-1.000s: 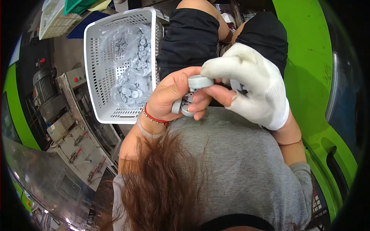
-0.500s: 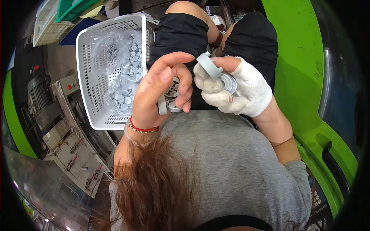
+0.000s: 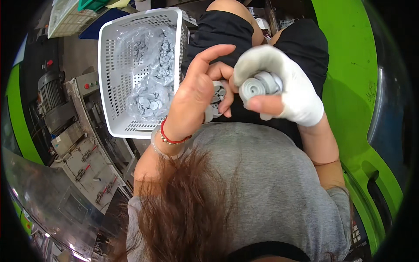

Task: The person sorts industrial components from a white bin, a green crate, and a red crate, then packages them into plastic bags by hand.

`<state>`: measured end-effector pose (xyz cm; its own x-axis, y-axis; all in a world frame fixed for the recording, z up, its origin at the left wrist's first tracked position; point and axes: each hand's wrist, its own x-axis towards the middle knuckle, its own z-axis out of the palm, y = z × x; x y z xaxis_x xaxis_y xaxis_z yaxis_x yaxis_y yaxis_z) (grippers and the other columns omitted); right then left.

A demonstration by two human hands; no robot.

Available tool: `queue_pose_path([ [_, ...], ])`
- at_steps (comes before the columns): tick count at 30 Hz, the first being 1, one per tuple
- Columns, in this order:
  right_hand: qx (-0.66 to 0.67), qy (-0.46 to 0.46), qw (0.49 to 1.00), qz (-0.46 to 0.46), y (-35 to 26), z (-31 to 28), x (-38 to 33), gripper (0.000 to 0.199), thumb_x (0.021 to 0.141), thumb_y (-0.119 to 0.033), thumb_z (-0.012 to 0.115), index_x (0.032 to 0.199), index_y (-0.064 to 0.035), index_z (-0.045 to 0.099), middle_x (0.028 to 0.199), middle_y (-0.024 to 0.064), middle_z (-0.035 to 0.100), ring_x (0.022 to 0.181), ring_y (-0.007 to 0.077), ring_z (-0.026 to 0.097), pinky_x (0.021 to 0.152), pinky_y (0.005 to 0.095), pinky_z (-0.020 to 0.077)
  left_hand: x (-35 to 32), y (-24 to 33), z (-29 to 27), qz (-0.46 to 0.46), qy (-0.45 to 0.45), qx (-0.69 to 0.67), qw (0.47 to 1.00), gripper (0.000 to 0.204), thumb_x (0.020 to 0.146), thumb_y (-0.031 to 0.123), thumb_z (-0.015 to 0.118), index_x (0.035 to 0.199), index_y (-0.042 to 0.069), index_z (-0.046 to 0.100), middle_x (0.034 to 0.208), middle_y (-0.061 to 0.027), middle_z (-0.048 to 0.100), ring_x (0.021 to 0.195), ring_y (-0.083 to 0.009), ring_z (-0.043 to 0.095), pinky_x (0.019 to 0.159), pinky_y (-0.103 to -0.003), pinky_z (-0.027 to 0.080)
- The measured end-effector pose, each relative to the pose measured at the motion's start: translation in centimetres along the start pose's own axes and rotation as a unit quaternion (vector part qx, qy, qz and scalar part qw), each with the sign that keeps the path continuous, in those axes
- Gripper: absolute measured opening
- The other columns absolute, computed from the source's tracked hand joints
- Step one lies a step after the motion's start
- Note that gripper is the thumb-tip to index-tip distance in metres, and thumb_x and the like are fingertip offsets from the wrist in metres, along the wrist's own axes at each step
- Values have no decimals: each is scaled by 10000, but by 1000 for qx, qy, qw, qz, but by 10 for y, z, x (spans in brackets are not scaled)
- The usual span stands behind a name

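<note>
My bare left hand (image 3: 198, 94) curls around several light grey round plastic parts (image 3: 218, 92); its index finger and thumb stretch toward the right hand. In a white glove with bare fingertips, my right hand (image 3: 290, 87) is closed on more grey round plastic parts (image 3: 257, 86), their ringed faces turned up. The glove is slightly blurred by motion. Both hands are close together above my lap, the left fingertips near the glove. Part of what each hand holds is hidden by the fingers.
Left of my legs stands a white perforated basket (image 3: 104, 87) with a clear plastic bag (image 3: 131, 46) and many grey round parts (image 3: 150, 104). Green machine panels (image 3: 349, 87) rise on my right. A motor (image 3: 53, 94) and machinery are at the far left, bins (image 3: 70, 19) at the upper left.
The right hand has turned over, bringing its thumb to the near side and the parts' ringed faces up. The left hand still holds its parts. The whole view has shifted slightly.
</note>
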<state>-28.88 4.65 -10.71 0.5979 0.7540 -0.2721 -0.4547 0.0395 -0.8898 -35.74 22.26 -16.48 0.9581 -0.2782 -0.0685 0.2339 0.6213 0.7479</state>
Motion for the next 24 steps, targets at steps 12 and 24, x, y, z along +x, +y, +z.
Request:
queue_pose_path([
  [12,-506,64,851,-125,14,11,5,250,667,-44,691,902,-108,634,897,55,552,721,205,580,621,298,482,2,-3,5,3,7,292,957,1187,566,186,868,1422,85,51,1134,-117,469,988,-183,528,788,-281,448],
  [24,-307,138,922,-191,14,-2,-7,216,686,-37,686,890,-71,626,894,51,574,790,170,566,690,269,455,-5,5,-4,-63,23,-21,998,500,770,140,721,1175,-14,471,988,-45,535,715,-46,506,604,-186,457],
])
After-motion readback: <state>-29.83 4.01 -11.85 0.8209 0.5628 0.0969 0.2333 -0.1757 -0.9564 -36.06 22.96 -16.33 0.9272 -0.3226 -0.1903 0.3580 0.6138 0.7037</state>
